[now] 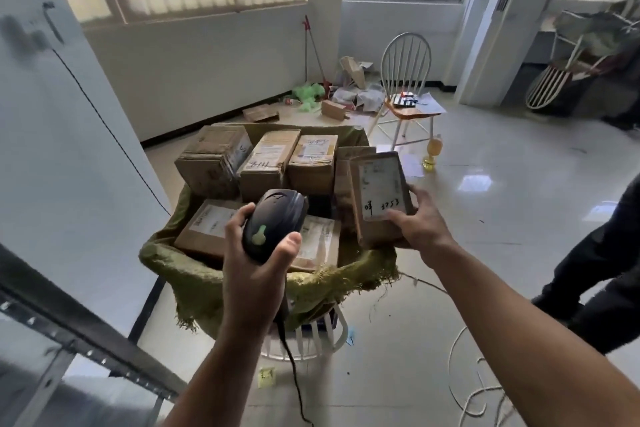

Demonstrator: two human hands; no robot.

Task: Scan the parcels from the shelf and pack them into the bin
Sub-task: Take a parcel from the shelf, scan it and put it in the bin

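- Here the parcel (381, 194) is held tilted over the 3 o'clock edge of the bin (194, 274), label up. The print is blurred and only handwritten digits read.
- The right hand (420, 222) grips its near end, thumb on the label, fingers hidden underneath.
- At the parcel's 9 o'clock, the left hand (256, 267) is wrapped round a black scanner (273, 222). Its cable (293, 371) runs off the bottom edge.
- The scanner partly covers the boxes (266, 163) in the cloth-lined bin.
- A chair (407, 80) stands at 1 o'clock, and a person's dark legs (595, 253) are cut off at 3 o'clock.

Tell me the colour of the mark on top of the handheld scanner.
Pale green mark on the black scanner, clearest in the head view.
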